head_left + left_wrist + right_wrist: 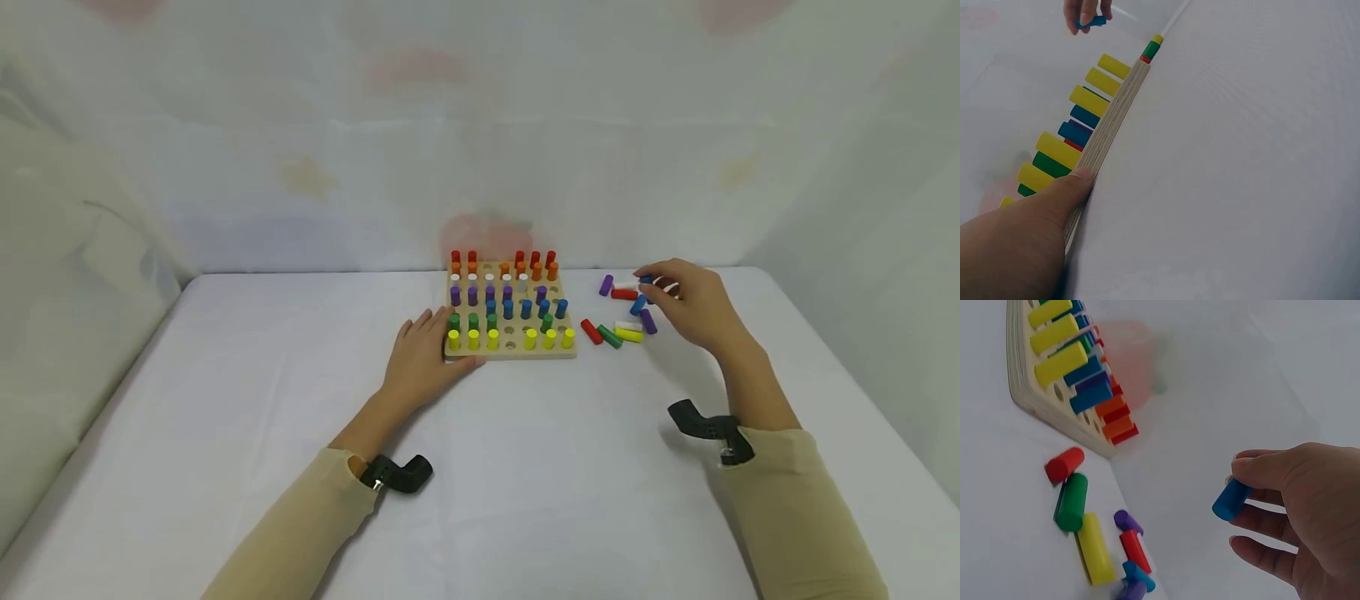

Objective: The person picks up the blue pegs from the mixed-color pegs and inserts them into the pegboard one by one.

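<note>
Left hand (423, 354) lies flat on the table (225, 400), fingers straight and holding nothing, with fingertips against the near left corner of the pegboard (510, 352); the left wrist view shows the thumb (1066, 190) pressed to the board's edge. Right hand (686, 304) is raised just above the table to the right of the board, its fingers curled, pinching a blue peg (1232, 499) between thumb and fingertips; the peg is clear of the surface and well apart from the board. The board stands at the table's middle, near the far wall, its pegs upright in rows by colour: red and orange at the far side, then white, purple, blue, green, and yellow pegs (473, 339) along the near edge. Several holes (510, 330) are open in the near rows. Loose pegs lie on their sides between board and right hand: a red peg (591, 331) just beside a green peg (609, 336), a yellow peg (629, 335) touching a white one, a second red peg (624, 293), purple pegs (606, 285) and another blue peg (638, 304) under the fingers. Whether the hand also touches any of these cannot be settled from the head view. Both forearms carry tan sleeves (300, 533) and a black wrist mount (397, 473).
</note>
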